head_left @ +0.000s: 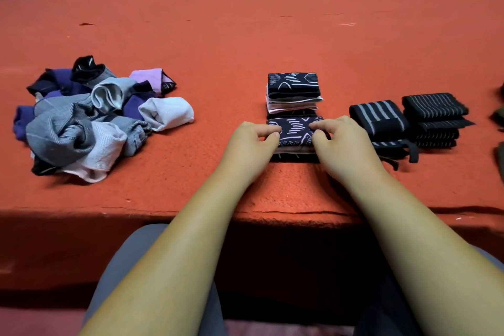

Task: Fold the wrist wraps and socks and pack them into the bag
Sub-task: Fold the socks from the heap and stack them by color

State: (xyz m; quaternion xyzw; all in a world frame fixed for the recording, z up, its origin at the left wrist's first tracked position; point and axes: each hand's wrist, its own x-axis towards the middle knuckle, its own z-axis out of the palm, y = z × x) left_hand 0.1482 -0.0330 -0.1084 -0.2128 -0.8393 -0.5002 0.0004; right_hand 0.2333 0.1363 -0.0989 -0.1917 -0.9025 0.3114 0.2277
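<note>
Hiding folded sock (pixel 296 131) ends, left hand (pixel 252 144), right hand (pixel 342 140)

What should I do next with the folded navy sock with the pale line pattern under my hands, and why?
Probably lift the folded navy patterned sock onto the stack of folded socks just behind it. Your left hand and right hand pinch its two ends, it already lies folded flat, and that stack is topped by a matching sock.
</note>
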